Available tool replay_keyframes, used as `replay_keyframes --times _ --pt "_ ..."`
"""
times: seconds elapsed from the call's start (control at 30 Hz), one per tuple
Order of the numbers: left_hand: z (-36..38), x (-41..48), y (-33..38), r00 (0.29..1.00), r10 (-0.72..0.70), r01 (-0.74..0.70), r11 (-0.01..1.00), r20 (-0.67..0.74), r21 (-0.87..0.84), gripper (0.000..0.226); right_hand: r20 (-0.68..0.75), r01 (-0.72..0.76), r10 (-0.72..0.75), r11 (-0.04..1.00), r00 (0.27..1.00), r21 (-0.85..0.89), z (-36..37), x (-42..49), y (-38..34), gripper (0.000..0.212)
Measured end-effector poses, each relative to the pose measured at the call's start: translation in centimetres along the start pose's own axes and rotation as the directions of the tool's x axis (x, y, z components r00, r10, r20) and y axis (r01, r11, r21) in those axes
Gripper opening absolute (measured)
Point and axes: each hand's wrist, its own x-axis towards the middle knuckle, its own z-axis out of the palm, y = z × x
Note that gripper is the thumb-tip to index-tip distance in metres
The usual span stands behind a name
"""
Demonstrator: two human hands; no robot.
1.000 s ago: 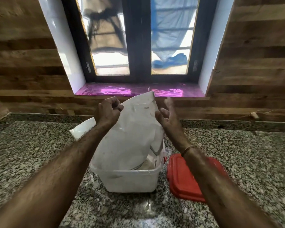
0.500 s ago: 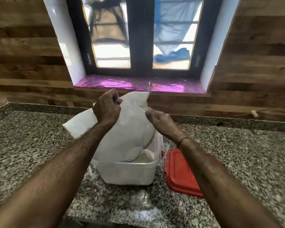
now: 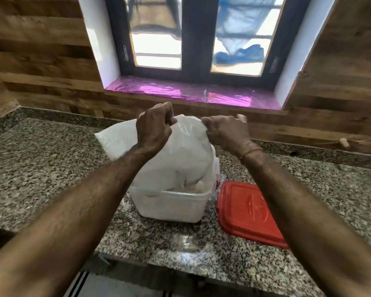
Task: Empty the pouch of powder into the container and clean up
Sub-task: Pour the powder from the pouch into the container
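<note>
I am standing at a speckled granite countertop [image 3: 51, 179] that is running along a wooden wall [image 3: 41, 50] under a window [image 3: 156, 50]. A big white pouch [image 3: 180, 159] is standing upended over the middle of the countertop, its lower end sitting down inside the container [image 3: 169, 207] and its upper end bulging toward the back edge. The pale plastic container is resting on the countertop near the front edge. A red lid [image 3: 248, 211] is lying flat just beside it on the right, also near the front edge, and I cannot tell whether the two are touching. My left hand [image 3: 153, 129] is gripping the pouch's top with curled fingers. My right hand [image 3: 225, 131] is pinching the same top edge a little to the right, fingers bent around the plastic. A thin thread band [image 3: 252, 150] is circling my right wrist.
</note>
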Motion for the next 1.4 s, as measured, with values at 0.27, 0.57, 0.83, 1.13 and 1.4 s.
replay_keyframes --times 0.27,0.57,0.83,1.13,1.4 --pt "0.8 0.0 1.7 0.987 0.163 -0.163 0.987 -0.005 -0.009 0.018 -0.029 0.182 -0.182 0.983 0.983 0.002 -2.2 0.3 -3.0 0.054" --pt "-4.7 1.3 -5.0 0.988 -0.004 -0.035 0.968 0.154 0.248 0.030 -0.146 0.084 -0.066 0.990 0.987 0.115 -2.7 0.4 -3.5 0.010" --pt "-5.6 0.5 -6.5 0.989 0.093 -0.105 0.989 0.118 0.100 0.035 -0.194 0.134 -0.125 0.990 0.973 0.033 -0.9 2.9 -7.4 0.008" --pt "-4.9 -1.3 -13.5 0.899 -0.297 0.437 0.679 0.323 -0.591 0.034 -0.368 0.115 -0.078 0.990 0.926 0.080 0.6 3.0 -8.2 0.015" --pt "-3.0 -0.8 -12.9 0.935 -0.270 0.353 0.637 0.231 -0.685 0.022 -0.025 -0.058 0.060 0.997 0.998 0.059 -0.7 2.2 -9.3 0.035"
